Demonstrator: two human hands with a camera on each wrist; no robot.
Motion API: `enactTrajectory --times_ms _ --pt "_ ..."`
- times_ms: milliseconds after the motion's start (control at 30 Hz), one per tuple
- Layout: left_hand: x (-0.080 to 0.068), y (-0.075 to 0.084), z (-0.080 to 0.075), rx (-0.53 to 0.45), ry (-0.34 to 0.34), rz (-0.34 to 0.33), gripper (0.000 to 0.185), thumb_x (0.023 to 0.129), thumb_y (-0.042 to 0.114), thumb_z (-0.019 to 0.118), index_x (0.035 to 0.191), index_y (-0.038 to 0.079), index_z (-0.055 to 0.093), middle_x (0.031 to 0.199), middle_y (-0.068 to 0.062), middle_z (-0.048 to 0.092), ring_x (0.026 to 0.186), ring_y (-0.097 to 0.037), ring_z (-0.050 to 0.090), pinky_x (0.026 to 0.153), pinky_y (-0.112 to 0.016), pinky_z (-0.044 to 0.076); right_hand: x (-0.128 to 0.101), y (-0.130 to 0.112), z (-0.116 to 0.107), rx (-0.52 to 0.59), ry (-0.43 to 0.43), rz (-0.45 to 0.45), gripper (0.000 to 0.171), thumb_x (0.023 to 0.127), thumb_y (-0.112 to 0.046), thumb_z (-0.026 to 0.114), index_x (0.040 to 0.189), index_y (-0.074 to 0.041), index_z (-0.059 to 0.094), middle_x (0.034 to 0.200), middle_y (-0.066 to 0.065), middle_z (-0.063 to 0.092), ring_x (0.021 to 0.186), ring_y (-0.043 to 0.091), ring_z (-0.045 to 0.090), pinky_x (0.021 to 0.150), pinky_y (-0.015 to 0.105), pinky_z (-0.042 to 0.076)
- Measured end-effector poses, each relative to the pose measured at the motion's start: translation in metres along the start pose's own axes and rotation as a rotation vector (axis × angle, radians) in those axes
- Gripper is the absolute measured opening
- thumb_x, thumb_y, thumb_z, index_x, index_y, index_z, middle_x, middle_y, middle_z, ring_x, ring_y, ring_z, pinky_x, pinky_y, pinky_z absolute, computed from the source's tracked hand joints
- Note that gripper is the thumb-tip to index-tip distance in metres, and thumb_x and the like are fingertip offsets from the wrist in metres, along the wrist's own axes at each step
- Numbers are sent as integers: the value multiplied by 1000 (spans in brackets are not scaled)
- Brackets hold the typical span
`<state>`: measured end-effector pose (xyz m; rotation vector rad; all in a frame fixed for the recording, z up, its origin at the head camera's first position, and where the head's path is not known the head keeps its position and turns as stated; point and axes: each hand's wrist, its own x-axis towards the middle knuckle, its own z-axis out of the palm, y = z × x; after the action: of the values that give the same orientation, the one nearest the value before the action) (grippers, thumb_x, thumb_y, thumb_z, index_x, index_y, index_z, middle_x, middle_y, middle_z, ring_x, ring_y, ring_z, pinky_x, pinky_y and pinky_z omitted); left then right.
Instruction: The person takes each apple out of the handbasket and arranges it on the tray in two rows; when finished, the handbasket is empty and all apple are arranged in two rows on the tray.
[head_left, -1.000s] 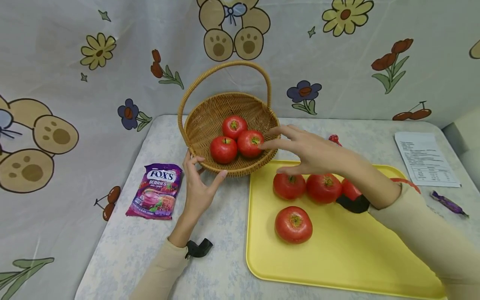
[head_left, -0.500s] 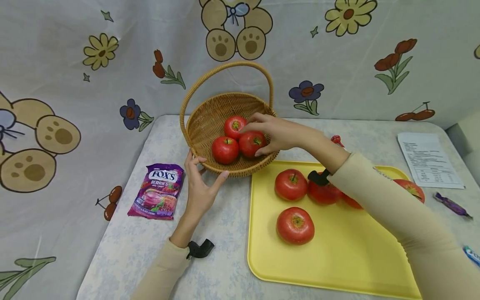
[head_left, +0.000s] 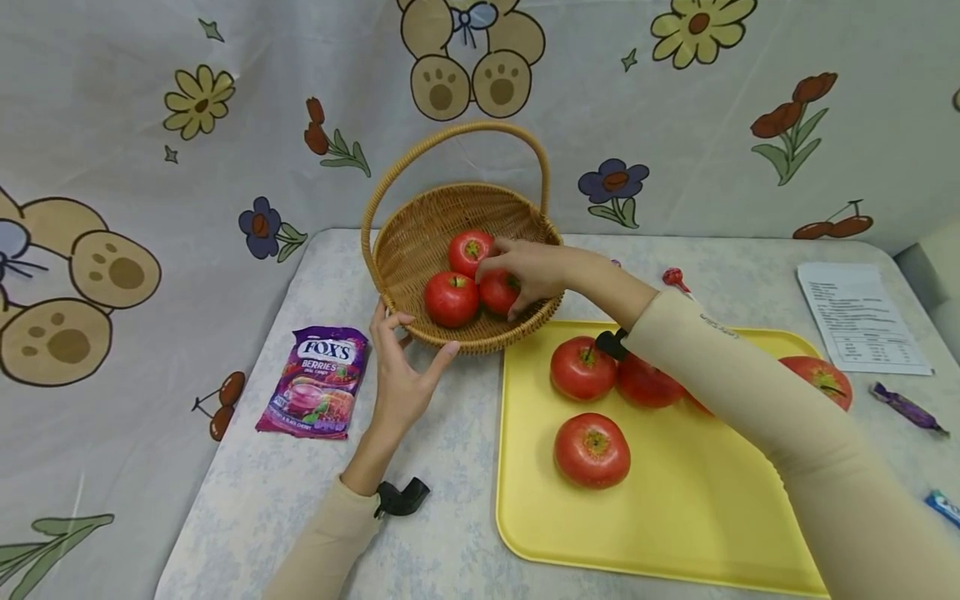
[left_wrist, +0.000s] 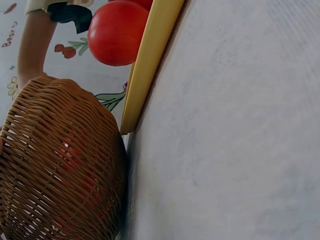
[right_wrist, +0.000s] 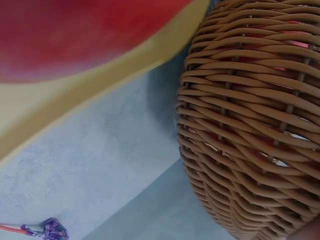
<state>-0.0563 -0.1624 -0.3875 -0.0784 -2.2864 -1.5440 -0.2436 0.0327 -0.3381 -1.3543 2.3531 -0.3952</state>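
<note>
Right hand [head_left: 528, 279] is now curling around a tomato [head_left: 498, 291] at the basket's [head_left: 420, 242] 4 o'clock — a second ago just hovering; left hand [head_left: 401, 371] is bracing the rim, fingers spread.

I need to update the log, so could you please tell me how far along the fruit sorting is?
Three red fruits sit in the basket; the right hand grips one of them, while the left hand steadies the rim. Four fruits remain on the yellow tray, a fifth at its far edge, so roughly half is left.
</note>
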Motion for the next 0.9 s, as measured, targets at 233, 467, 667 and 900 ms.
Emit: enactTrajectory --times_ms 233,467,667,900 --pt "0 1 2 15 -1 13 58 85 12 75 120 -6 32 158 -29 0 147 -45 13 105 -62 35 1 2 2 -4 -29 26 59 73 -19 87 126 -20 60 134 15 40 124 34 46 106 48 40" --pt "-1 1 2 21 2 11 59 85 11 75 119 -8 32 158 -29 1 146 -45 14 105 -63 35 4 4 4 -45 -13 9 59 73 -19 88 125 -21 60 130 14 43 122 36 46 105 50 40" --pt "-2 0 1 24 2 10 58 84 11 75 119 -6 32 157 -30 1 146 -46 14 105 -63 35 4 8 4 -55 4 -48 57 74 -19 87 124 -19 60 129 13 47 120 35 48 103 49 41" --pt "-1 -2 1 9 2 -7 58 85 11 75 120 -5 31 158 -29 1 147 -43 15 106 -63 34 -1 11 -2 17 48 -63 55 75 -20 85 125 -21 61 129 9 47 120 28 48 101 47 44"
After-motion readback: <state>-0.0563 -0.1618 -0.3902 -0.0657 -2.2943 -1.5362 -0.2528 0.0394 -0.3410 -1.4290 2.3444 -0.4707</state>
